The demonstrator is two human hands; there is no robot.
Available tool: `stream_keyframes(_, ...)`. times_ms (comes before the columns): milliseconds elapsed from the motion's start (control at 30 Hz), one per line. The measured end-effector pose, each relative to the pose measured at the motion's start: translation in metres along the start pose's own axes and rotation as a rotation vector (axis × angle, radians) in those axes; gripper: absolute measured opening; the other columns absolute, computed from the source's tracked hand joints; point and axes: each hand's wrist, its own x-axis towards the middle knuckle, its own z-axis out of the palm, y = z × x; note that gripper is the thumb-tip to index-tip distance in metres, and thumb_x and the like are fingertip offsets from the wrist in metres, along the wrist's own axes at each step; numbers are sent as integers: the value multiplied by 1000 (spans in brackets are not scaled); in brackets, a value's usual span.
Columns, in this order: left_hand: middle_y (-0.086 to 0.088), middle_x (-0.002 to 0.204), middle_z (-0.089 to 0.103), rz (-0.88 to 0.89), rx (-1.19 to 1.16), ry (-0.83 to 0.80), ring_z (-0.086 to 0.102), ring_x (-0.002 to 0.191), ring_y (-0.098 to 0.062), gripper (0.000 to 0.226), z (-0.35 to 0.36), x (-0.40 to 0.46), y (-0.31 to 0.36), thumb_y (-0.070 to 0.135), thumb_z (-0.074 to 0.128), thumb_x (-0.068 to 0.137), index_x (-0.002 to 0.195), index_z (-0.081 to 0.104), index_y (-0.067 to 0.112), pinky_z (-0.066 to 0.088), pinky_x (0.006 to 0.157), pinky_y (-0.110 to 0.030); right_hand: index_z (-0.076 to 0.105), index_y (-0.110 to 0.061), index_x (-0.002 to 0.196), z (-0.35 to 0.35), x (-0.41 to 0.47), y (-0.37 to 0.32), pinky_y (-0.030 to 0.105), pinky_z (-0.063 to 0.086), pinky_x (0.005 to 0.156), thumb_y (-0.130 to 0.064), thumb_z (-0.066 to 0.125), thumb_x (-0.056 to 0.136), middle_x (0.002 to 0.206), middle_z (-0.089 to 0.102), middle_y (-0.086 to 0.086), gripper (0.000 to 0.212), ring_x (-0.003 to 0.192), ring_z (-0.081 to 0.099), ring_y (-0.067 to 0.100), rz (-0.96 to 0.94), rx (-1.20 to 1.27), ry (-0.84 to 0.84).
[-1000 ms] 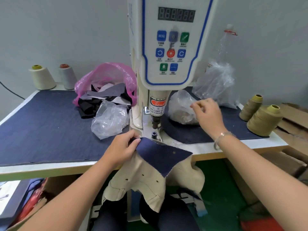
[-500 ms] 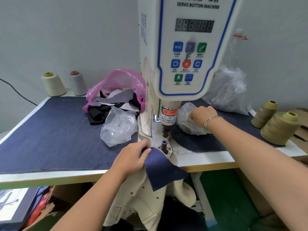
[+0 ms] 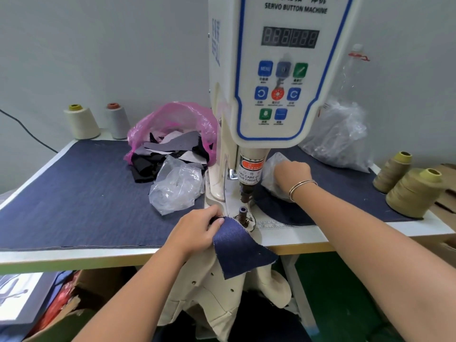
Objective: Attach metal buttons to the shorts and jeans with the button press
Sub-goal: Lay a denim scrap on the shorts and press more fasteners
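Your left hand (image 3: 197,233) pinches the denim piece (image 3: 240,250) at the near table edge, just beside the lower die (image 3: 243,213). Right hand (image 3: 292,175) reaches into a clear bag (image 3: 272,178), fingers hidden, grip unclear. Button press (image 3: 278,77) reads "SERVO BUTTON MACHINE". Hands sit as half a second ago. Denim-covered table (image 3: 74,193), grey wall (image 3: 98,50).

The button press (image 3: 276,77) reads "SERVO BUTTON MACHINE" on its head, "MENU" on a blue key, and its warning label (image 3: 249,172) says "WARNING" and "TAKE CARE OF YOUR FINGER".
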Motion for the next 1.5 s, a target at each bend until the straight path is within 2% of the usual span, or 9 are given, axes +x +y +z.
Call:
stream_keyframes(200,3,75,60,5,9,-4,51,72,-18,11,0,1,0,26,52,96,87,53,19,40,65,-35,57,-14,121,2,-9,9,35,42,84,-16,44,97,120,59,5,28,115,54,28,-41,-87,56)
stream_keyframes(433,2,73,59,-6,11,1,51,71,-18,12,-1,0,3,25,52,96,86,53,18,41,67,-36,49,-13,131,5,0,5,31,37,97,-17,40,99,134,50,4,34,128,44,25,21,-29,-75)
stream_keyframes(700,3,72,59,-12,13,-2,52,71,-17,12,-1,-1,2,26,52,96,85,52,20,41,66,-36,55,-18,125,8,4,11,34,41,93,-26,48,96,128,55,3,32,121,51,26,18,53,-50)
stream_keyframes(800,3,72,59,-10,13,-3,52,71,-17,13,-1,-1,3,26,52,96,84,52,21,41,66,-36,67,-20,105,12,-1,23,33,45,75,-27,49,92,104,64,6,23,93,59,26,24,310,140)
stream_keyframes(900,3,74,60,-14,18,-7,53,72,-16,12,-1,0,3,27,51,96,86,52,21,41,66,-36,70,-18,81,9,-12,38,36,51,80,-25,60,88,87,69,5,15,85,62,23,61,690,221)
stream_keyframes(1000,4,74,60,-14,14,-5,52,72,-16,12,-1,0,3,26,52,96,85,53,21,41,66,-35,69,-19,73,1,-40,37,26,49,65,-22,72,81,61,65,-3,10,58,58,7,113,1164,356)
stream_keyframes(1067,4,74,60,-14,14,-3,52,72,-17,12,-1,0,4,26,52,96,85,53,21,41,67,-35,71,-15,78,4,-70,21,17,41,46,-19,73,80,49,58,-7,5,40,46,2,124,1533,255)
stream_keyframes(1200,3,76,61,-17,13,-1,53,74,-18,12,-2,-1,6,25,52,96,87,54,19,42,68,-36,66,-7,86,27,-110,-24,14,24,33,-12,67,86,49,49,-4,5,35,33,5,102,1986,-290)
stream_keyframes(1500,6,76,60,-18,21,-1,51,73,-17,11,-1,-1,4,26,52,96,86,53,21,39,64,-34,57,-8,78,28,-110,-49,13,27,28,-13,60,89,48,52,-1,13,31,39,4,220,2398,-636)
